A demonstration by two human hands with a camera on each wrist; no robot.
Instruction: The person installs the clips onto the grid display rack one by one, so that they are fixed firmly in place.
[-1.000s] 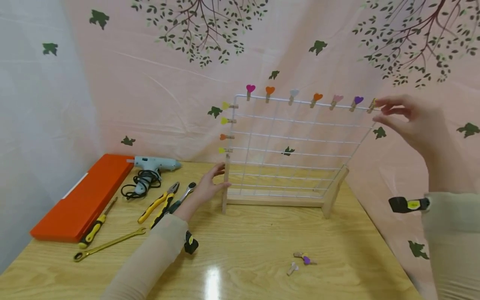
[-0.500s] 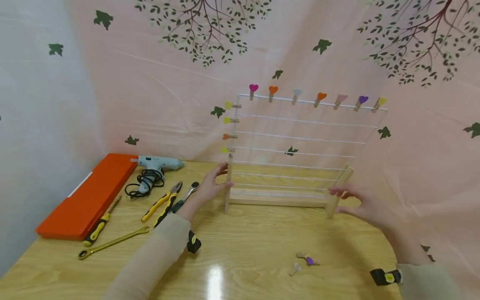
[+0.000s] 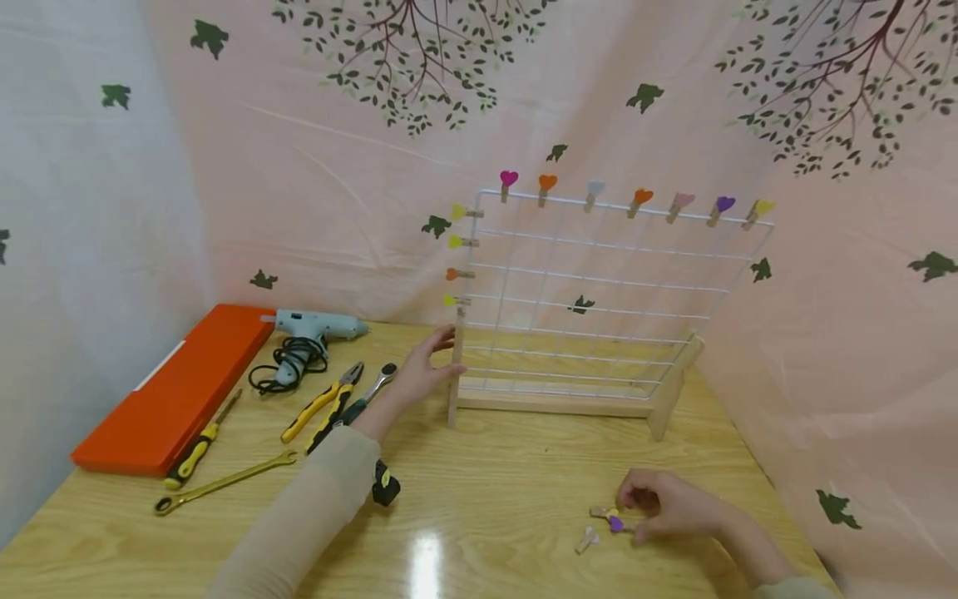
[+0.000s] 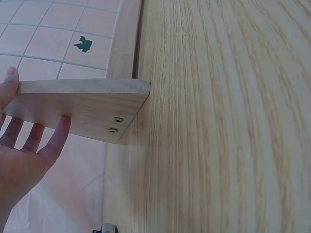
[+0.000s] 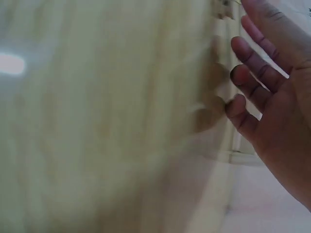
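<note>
A white wire grid stand (image 3: 554,406) with a wooden base stands upright on the table. My left hand (image 3: 419,374) grips its left wooden side (image 4: 82,104), thumb on one face and fingers on the other. Small clothespins with coloured hearts line the grid's top wire, ending in a yellow-heart clothespin (image 3: 762,208) at the right corner; several more sit down the left edge. Over the front right of the table, my right hand (image 3: 684,507) is beside a purple-heart clothespin (image 3: 616,524), fingers loosely bent and apart. A pale-heart clothespin (image 3: 587,539) lies nearby. Contact with them is unclear.
To the left lie an orange case (image 3: 175,387), a glue gun (image 3: 314,325) with coiled cord, a screwdriver (image 3: 195,456), a wrench (image 3: 224,482), pliers (image 3: 318,412) and a ratchet (image 3: 374,387) partly behind my left forearm. A printed cloth hangs behind the table.
My right hand has left the yellow-heart clothespin on the top right corner and come down past the stand's right side to the loose clothespins. My left hand has stayed on the stand.
</note>
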